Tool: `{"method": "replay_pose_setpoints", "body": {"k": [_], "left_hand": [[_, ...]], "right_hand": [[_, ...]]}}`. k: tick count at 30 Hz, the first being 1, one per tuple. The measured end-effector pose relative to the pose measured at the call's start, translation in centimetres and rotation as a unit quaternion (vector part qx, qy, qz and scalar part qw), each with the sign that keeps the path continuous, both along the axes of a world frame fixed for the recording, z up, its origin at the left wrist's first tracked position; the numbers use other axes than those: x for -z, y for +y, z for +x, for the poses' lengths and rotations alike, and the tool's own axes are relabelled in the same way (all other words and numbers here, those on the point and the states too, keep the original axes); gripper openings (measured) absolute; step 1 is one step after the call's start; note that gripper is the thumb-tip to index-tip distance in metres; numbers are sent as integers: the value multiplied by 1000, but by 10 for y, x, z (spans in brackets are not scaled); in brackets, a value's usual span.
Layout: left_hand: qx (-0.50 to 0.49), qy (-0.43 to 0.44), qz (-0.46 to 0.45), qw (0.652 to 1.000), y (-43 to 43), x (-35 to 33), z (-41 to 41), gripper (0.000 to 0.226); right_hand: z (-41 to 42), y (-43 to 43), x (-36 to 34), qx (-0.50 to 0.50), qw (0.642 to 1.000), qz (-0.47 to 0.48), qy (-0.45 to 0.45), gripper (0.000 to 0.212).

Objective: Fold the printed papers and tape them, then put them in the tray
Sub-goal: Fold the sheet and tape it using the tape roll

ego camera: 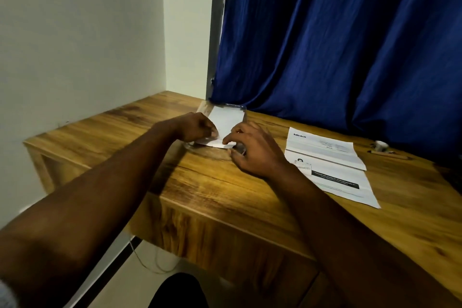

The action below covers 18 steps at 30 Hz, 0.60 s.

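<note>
A folded white paper lies in a clear tray at the back of the wooden desk, near the curtain. My left hand pinches the paper's near left edge with curled fingers. My right hand pinches the near right edge with thumb and forefinger, its other fingers curled. A printed paper with creases lies flat on the desk to the right of my right hand. A small roll of tape sits at the far right.
A blue curtain hangs right behind the desk. A pale wall closes the left side. The desk's front edge runs diagonally below my forearms. A thin cord hangs down to the floor under the desk.
</note>
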State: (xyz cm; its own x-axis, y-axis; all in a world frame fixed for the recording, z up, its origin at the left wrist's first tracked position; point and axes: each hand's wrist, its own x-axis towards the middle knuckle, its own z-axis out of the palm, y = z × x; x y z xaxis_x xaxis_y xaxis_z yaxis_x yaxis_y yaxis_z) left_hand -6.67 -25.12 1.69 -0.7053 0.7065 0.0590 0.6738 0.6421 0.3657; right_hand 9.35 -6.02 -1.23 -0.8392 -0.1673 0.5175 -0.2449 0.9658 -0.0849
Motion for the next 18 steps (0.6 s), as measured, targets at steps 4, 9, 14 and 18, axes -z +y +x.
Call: {"method": "replay_pose_setpoints", "body": {"k": [4,9,14,18], "left_hand": [[-17,4,6,1000,2,1,0,37],[5,20,33,999,3,1,6,36],[11,25,54,998,1,4,9,34],[14,28,56,998,2,5,9,34]], "right_hand": [[-12,-16,-5,70,994,76,-35,44],[-27,-37,-11,184,966,167,-74,46],[-33,-46,-10,202,955,202,-78,40],[-31,-38,-5,190,961,188,-64,36]]}}
